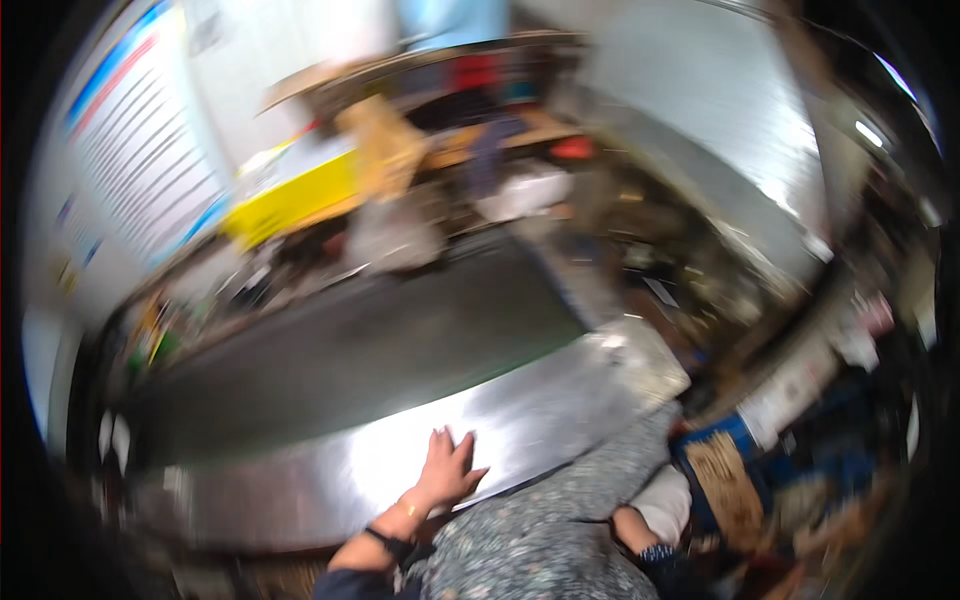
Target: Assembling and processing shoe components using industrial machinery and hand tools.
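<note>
My left hand (450,472) is bare, its fingers spread, at the near edge of a shiny metal strip (540,385). Nothing shows in its grasp; blur hides whether it rests on the metal. A dark band (395,532) circles that wrist. Behind the strip stretches a dark grey-green flat surface (370,335). My right hand (661,507) is low at the right, beside my patterned grey apron (535,535). White material, perhaps a glove or cloth, covers it, and its fingers cannot be made out. Bare skin and a dark patterned cuff show at its wrist.
Behind the surface lie a clear plastic bag (395,235), a yellow box (295,205) and a cluttered wooden shelf (545,125). A large pale panel (710,110) slopes at the back right. Brown cardboard (725,485) and blue containers crowd the right side.
</note>
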Motion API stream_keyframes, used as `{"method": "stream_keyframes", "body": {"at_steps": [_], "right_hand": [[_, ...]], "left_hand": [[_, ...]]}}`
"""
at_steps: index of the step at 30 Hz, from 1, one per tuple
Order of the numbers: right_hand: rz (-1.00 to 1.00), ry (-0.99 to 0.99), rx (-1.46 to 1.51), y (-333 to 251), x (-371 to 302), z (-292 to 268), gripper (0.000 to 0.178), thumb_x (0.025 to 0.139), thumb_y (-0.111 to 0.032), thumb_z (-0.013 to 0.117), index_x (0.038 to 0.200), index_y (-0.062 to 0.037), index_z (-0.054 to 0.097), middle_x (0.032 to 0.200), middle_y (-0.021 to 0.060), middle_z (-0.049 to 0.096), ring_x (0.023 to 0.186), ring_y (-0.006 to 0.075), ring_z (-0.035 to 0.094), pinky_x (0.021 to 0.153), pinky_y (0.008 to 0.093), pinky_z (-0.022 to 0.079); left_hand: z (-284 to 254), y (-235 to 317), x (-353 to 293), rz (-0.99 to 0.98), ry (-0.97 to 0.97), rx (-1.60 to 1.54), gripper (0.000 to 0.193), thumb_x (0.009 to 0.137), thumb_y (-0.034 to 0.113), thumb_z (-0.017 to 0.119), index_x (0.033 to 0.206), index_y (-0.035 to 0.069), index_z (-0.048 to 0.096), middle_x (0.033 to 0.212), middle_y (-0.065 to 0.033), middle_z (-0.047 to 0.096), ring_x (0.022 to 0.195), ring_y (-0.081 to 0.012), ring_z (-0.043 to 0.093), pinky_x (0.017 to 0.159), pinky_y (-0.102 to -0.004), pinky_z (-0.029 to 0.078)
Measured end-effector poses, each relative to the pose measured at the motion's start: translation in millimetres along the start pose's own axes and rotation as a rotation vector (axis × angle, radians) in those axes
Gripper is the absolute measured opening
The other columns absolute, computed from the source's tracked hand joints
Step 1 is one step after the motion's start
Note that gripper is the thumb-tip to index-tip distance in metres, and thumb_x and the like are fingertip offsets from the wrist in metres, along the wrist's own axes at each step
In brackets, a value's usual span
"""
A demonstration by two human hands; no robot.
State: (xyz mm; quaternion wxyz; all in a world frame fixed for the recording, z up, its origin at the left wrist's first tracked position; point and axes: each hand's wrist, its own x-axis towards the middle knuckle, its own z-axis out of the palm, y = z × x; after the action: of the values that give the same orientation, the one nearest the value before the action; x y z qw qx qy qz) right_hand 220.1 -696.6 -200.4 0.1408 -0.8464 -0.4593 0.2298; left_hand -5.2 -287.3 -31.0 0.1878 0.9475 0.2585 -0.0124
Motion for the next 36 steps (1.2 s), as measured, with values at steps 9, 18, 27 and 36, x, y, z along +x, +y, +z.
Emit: {"method": "stream_keyframes", "body": {"at_steps": [9,18,27,36], "right_hand": [[0.17,0.762,0.035,-22.6,-26.2,-235.0,0.015,0.089,-0.016,0.061,0.096,-0.0093,0.073,0.089,0.0152,0.071,0.077,0.0369,0.067,0.069,0.0463,0.055],[0.763,0.806,-1.02,75.0,-205.2,-537.2,0.026,0.079,-0.028,0.064,0.099,-0.0125,0.07,0.099,0.0128,0.068,0.09,0.0302,0.064,0.078,0.0455,0.049],[1.386,1.053,-0.253,119.4,-230.5,-563.0,0.062,0.075,-0.041,0.066,0.13,-0.0132,0.062,0.124,0.025,0.059,0.112,0.0392,0.06,0.092,0.0416,0.05],[1.1,1.386,-0.359,89.3,-243.1,-481.0,0.072,0.066,-0.037,0.08,0.131,-0.0132,0.058,0.124,0.0232,0.054,0.105,0.041,0.058,0.089,0.048,0.051]], "left_hand": [[21.5,187.5,70.6,0.917,-0.119,-0.333,0.053,0.091,0.035,0.068,0.131,0.002,0.059,0.139,-0.0253,0.054,0.133,-0.0439,0.048,0.111,-0.0488,0.039],[52.2,217.8,62.1,0.965,0.132,-0.142,0.038,0.089,0.026,0.065,0.124,0.011,0.064,0.131,-0.029,0.05,0.117,-0.0497,0.048,0.099,-0.0553,0.042],[59.7,221.6,60.6,0.954,0.154,-0.017,0.049,0.088,0.036,0.068,0.127,0.007,0.06,0.133,-0.0358,0.047,0.114,-0.0555,0.048,0.097,-0.0619,0.041],[66.2,225.0,66.0,1.011,0.215,0.064,0.049,0.088,0.036,0.069,0.128,0.008,0.063,0.133,-0.0349,0.048,0.113,-0.0542,0.049,0.094,-0.063,0.042]]}}
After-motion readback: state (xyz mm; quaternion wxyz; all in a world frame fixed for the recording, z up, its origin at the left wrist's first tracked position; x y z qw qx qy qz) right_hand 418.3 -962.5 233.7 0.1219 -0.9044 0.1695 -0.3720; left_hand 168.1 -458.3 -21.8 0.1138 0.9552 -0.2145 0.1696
